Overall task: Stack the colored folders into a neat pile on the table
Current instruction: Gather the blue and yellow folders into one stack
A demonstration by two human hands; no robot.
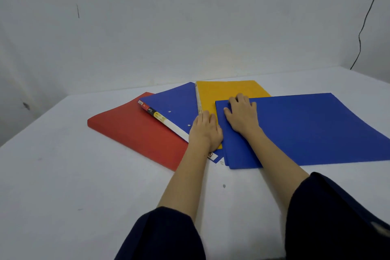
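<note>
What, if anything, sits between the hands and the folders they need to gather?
Nothing visible. The left hand already rests on the yellow folder, and the right hand lies flat on the large blue folder.

- Your red folder (135, 133) lies flat, far left, lowest.
- A blue folder with a labelled white spine (175, 107) overlaps it.
- The yellow folder (228, 93) lies behind.
- A large blue folder (306, 131) lies right, overlapping the yellow.

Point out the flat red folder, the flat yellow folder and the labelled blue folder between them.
Flat red folder (135, 133): head view, middle of its cover.
Flat yellow folder (225, 94): head view, bare upper cover.
Labelled blue folder (179, 103): head view, cover beside the rivets.
</note>
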